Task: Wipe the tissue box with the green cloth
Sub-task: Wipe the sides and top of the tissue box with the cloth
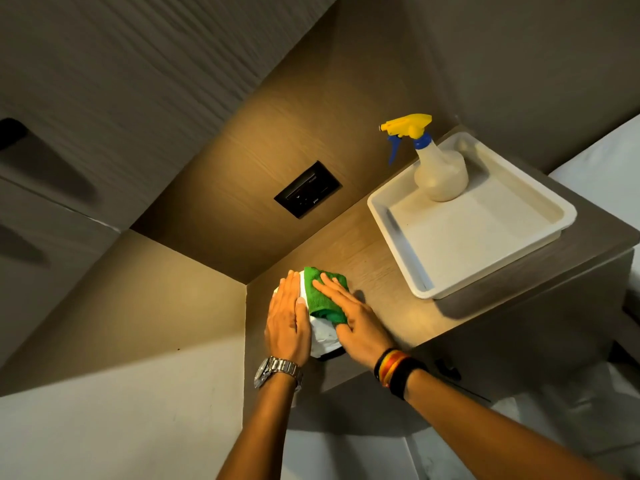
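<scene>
A white tissue box (323,336) stands in the left corner of a wooden side table (381,258), mostly covered by my hands. My left hand (287,323), with a metal watch on the wrist, lies flat against the box's left side and steadies it. A folded green cloth (320,299) rests on top of the box. My right hand (349,317), wristbands on the wrist, presses the cloth down with its fingers spread. Only the box's near white end and a dark bottom edge show.
A white tray (485,244) sits on the right half of the table, holding a spray bottle (440,171) with a yellow and blue trigger. A black wall socket (307,189) is on the wooden back panel. White bedding (602,161) lies at the far right.
</scene>
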Demonstrator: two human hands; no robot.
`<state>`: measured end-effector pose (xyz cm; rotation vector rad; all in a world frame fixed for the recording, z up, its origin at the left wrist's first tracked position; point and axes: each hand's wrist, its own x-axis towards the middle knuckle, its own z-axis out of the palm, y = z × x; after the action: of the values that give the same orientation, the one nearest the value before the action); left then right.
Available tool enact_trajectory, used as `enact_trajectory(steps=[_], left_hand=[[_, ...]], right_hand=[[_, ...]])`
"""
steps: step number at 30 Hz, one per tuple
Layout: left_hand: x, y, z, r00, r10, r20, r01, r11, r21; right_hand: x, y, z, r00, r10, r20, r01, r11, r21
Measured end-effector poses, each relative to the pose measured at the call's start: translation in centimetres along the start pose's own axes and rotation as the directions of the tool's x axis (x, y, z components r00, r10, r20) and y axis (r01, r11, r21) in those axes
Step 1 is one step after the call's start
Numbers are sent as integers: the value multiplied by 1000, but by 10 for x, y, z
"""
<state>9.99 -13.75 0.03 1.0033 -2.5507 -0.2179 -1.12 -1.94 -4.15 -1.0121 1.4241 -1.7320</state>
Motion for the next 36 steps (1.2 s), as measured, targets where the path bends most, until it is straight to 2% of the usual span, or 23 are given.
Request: enact_trajectory(steps=[4, 10, 13, 17, 21, 25, 28, 32, 36], left_hand=[[0, 1, -1, 1000, 6, -5, -6, 1000, 16], [-1, 2, 0, 999, -20, -27, 20, 1000, 14], [-1, 4, 0, 1000, -21, -17, 21, 1000, 8], [-1, 3, -2, 1000, 1, -15, 0, 1000, 21], [-1, 2, -2, 1000, -12, -7, 13, 1000, 28], [0, 3, -1, 1000, -17, -12, 18, 999, 32], [-1, 4, -1, 1000, -12, -15, 12, 999, 37], [0, 4, -3, 1000, -5, 12, 4, 999, 47], [0, 4, -4, 1000, -2, 27, 1, 998, 57]], right_hand=[[-35, 20, 4, 1000, -21, -7, 21, 998, -57], [23, 23, 3, 987, 55, -153, -58, 998, -16], [27, 11, 7, 991, 34, -131, -35, 999, -6], [-18, 14, 13, 998, -30, -53, 27, 998, -60], [-51, 26, 14, 998, -12, -62, 6, 996, -94], [-20, 28, 7, 987, 26, -156, -33, 999, -38], [11, 25, 3, 985, 49, -167, -49, 999, 8], [15, 11, 8, 990, 43, -138, -35, 998, 59], [-38, 17, 12, 1000, 19, -24, -19, 1000, 4]])
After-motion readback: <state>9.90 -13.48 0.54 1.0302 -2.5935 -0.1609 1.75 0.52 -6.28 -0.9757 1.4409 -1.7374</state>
